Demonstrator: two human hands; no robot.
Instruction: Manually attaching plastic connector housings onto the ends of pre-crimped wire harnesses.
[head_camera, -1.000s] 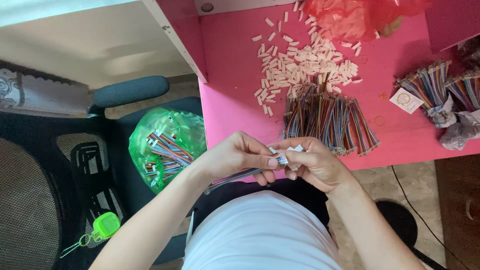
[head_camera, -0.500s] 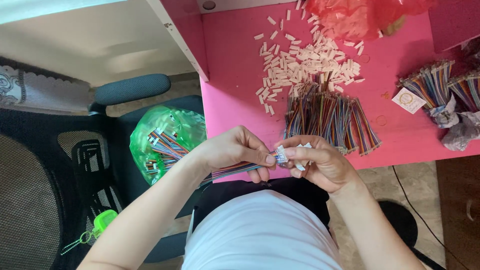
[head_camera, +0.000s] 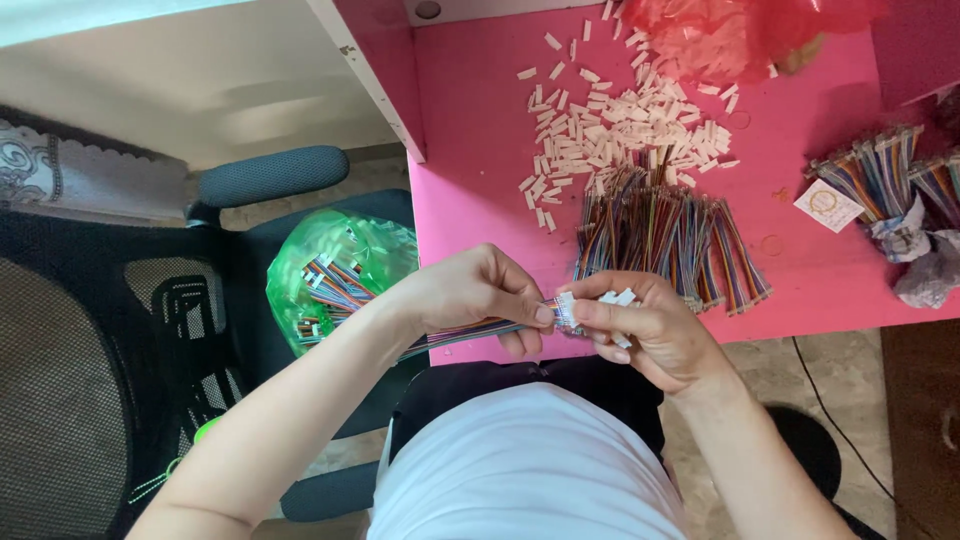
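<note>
the left hand (head_camera: 470, 295) pinches a striped ribbon cable (head_camera: 470, 332) – the right hand (head_camera: 650, 335) clamps white connectors (head_camera: 612, 298) – loose cables (head_camera: 665, 235) at twelve o'clock.

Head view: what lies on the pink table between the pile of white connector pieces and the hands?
In the head view, a fanned heap of multicoloured ribbon cables lies between the white connector pile and the left hand and right hand on the pink table.

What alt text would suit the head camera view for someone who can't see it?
Seen from above, a left hand and a right hand press a rainbow ribbon cable into a small white connector at a pink table strewn with connectors and cables.
</note>
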